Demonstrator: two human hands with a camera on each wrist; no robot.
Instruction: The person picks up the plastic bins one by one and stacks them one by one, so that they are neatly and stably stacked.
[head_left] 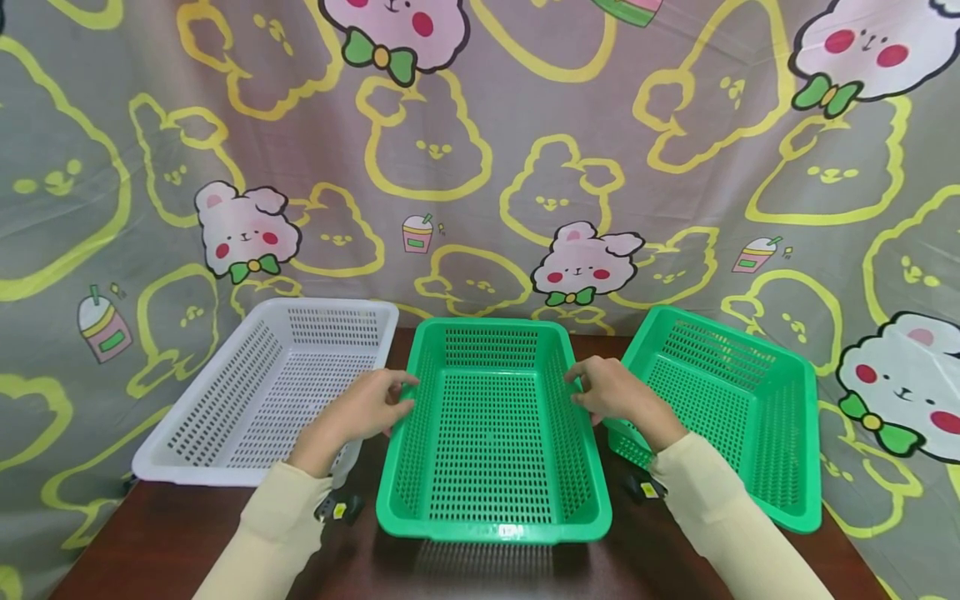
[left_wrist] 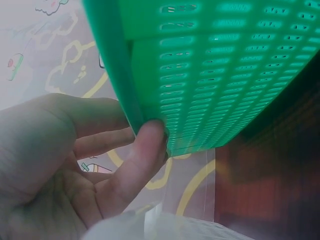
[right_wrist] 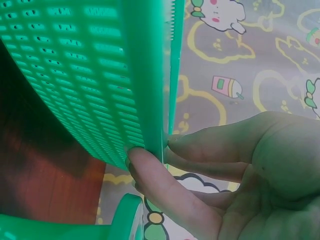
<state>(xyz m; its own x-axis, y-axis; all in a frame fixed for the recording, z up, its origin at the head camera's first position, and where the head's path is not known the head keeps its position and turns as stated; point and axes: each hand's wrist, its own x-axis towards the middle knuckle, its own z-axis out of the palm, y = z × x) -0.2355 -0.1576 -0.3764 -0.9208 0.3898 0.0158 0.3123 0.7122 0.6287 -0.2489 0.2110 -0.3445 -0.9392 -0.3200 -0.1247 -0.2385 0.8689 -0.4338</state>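
A rectangular green plastic basket [head_left: 491,442] with slotted walls and floor is in the middle of the head view, with nothing inside. My left hand [head_left: 367,404] pinches its left rim, the thumb [left_wrist: 142,155] against the outer wall and fingers at the rim's other side. On the opposite side, my right hand [head_left: 615,390] grips the right rim in the same way, its thumb [right_wrist: 160,180] at the outer slots. Dark table shows beneath the raised side walls in both wrist views.
To the left stands a white slotted basket [head_left: 202,477], close by my left forearm. A second green basket [head_left: 787,442] sits angled on the right, partly behind my right hand. All rest on a dark reddish-brown table [head_left: 187,533], with a rabbit-patterned cloth [head_left: 465,225] hanging behind.
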